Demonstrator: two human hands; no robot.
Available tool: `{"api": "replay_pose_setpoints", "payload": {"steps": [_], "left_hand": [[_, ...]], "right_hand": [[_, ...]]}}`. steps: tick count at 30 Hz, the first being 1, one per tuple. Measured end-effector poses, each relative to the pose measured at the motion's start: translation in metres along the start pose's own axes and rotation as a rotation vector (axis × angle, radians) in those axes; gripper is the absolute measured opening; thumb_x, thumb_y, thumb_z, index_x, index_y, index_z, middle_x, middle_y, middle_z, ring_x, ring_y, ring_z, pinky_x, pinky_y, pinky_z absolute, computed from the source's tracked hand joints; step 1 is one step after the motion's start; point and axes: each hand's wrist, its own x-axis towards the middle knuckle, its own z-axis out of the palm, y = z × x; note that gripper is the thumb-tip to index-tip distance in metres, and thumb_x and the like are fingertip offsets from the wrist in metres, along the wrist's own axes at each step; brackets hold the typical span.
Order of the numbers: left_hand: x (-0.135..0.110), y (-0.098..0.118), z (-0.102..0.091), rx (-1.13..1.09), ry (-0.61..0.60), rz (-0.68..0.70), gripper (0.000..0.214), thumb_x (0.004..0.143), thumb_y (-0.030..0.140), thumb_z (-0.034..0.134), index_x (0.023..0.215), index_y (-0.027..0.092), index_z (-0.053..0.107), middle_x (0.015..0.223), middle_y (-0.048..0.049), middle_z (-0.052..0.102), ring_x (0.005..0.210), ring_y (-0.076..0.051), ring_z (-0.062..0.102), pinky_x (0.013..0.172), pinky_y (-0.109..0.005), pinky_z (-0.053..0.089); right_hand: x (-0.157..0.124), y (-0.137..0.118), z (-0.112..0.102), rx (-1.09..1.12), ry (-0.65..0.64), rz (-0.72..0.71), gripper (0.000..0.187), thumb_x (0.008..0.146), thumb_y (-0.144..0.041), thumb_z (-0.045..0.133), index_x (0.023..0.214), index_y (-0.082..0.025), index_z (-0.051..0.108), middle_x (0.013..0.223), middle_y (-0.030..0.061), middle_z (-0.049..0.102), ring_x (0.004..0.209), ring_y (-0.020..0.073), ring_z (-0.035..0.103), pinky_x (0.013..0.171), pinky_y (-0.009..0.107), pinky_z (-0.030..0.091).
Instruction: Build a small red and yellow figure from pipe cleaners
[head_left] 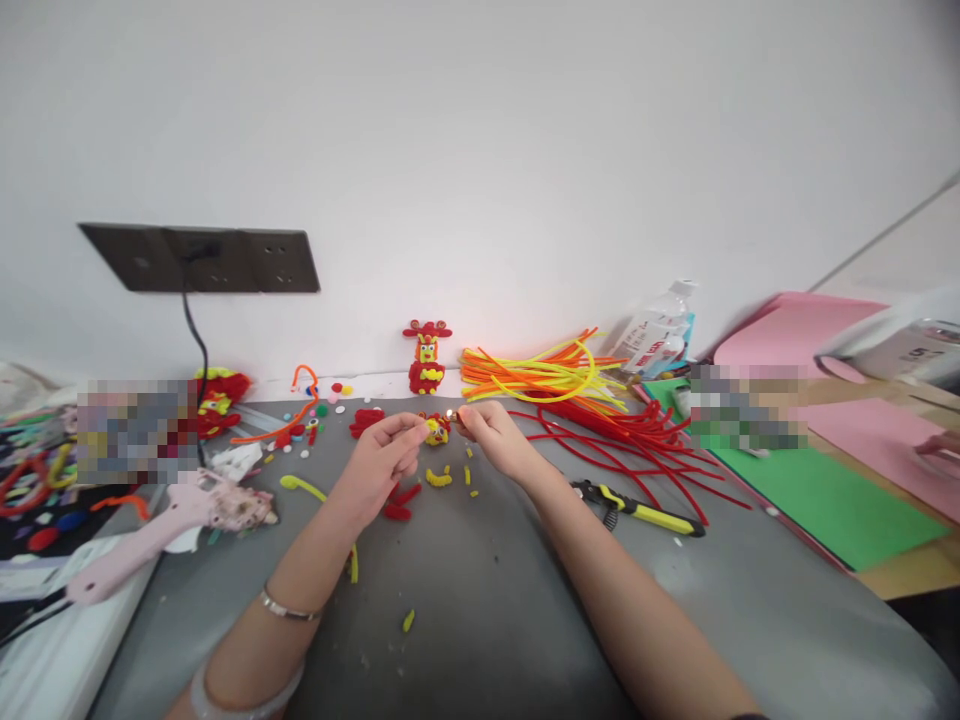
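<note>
A small red and yellow pipe-cleaner figure's head [437, 431] with eyes is held up between my two hands. My left hand [381, 455] is closed in a pinch at its left side. At its right edge, my right hand [491, 437] pinches a small brownish, shiny part; the fingertips hide most of it. Below lie a bent yellow pipe-cleaner piece [439, 478] and several yellow scraps. Red pipe-cleaner pieces [403, 502] rest partly behind my left hand. Against the wall stands a similar whole red and yellow figure [427, 358] wearing a wide hat.
Orange and yellow pipe cleaners [536, 372] and red ones [637, 440] lie at the back right, near yellow-black pliers [641, 510]. A pink glue gun [157, 530] lies at left. A bottle [660, 325] leans on the wall. At far right another person's hand [943, 450] touches pink paper.
</note>
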Motion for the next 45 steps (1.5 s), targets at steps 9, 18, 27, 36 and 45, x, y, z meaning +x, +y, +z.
{"api": "replay_pose_setpoints", "payload": {"steps": [9, 18, 27, 36, 45], "left_hand": [[-0.002, 0.000, 0.002, 0.085, -0.045, -0.025, 0.033, 0.067, 0.044, 0.081, 0.072, 0.016, 0.065, 0.045, 0.0108, 0.029, 0.044, -0.004, 0.017, 0.045, -0.023, 0.017], [-0.001, -0.001, 0.000, 0.086, -0.013, -0.008, 0.032, 0.067, 0.044, 0.081, 0.072, 0.016, 0.066, 0.045, 0.0104, 0.031, 0.045, -0.005, 0.020, 0.046, -0.023, 0.020], [0.001, -0.001, -0.001, 0.048, -0.009, -0.006, 0.033, 0.066, 0.044, 0.082, 0.073, 0.016, 0.066, 0.046, 0.0113, 0.027, 0.045, -0.005, 0.017, 0.046, -0.022, 0.018], [0.000, -0.002, -0.001, 0.126, 0.000, -0.017, 0.034, 0.067, 0.046, 0.080, 0.075, 0.016, 0.066, 0.046, 0.0108, 0.029, 0.045, -0.005, 0.019, 0.046, -0.023, 0.018], [0.000, -0.001, -0.001, 0.163, 0.016, -0.018, 0.035, 0.067, 0.047, 0.079, 0.073, 0.016, 0.065, 0.046, 0.0105, 0.029, 0.045, -0.005, 0.019, 0.045, -0.023, 0.017]], "right_hand": [[-0.002, -0.013, -0.001, -0.099, -0.040, -0.009, 0.048, 0.093, -0.053, 0.033, 0.058, -0.021, 0.027, 0.058, -0.0040, 0.021, 0.055, 0.0097, 0.020, 0.053, 0.028, 0.016], [-0.002, -0.012, -0.002, -0.122, -0.066, 0.007, 0.047, 0.093, -0.051, 0.034, 0.059, -0.021, 0.025, 0.059, -0.0040, 0.021, 0.055, 0.0095, 0.019, 0.053, 0.028, 0.015], [-0.003, -0.011, -0.003, -0.140, -0.069, 0.014, 0.047, 0.094, -0.051, 0.035, 0.060, -0.021, 0.024, 0.058, -0.0042, 0.021, 0.054, 0.0093, 0.019, 0.053, 0.029, 0.015], [-0.003, -0.012, -0.002, -0.137, -0.061, -0.009, 0.048, 0.094, -0.052, 0.033, 0.060, -0.021, 0.024, 0.058, -0.0043, 0.021, 0.054, 0.0093, 0.019, 0.053, 0.029, 0.015], [-0.003, -0.011, -0.004, -0.177, -0.076, -0.020, 0.047, 0.095, -0.049, 0.035, 0.060, -0.020, 0.024, 0.057, -0.0047, 0.020, 0.053, 0.0087, 0.019, 0.052, 0.028, 0.015]]}}
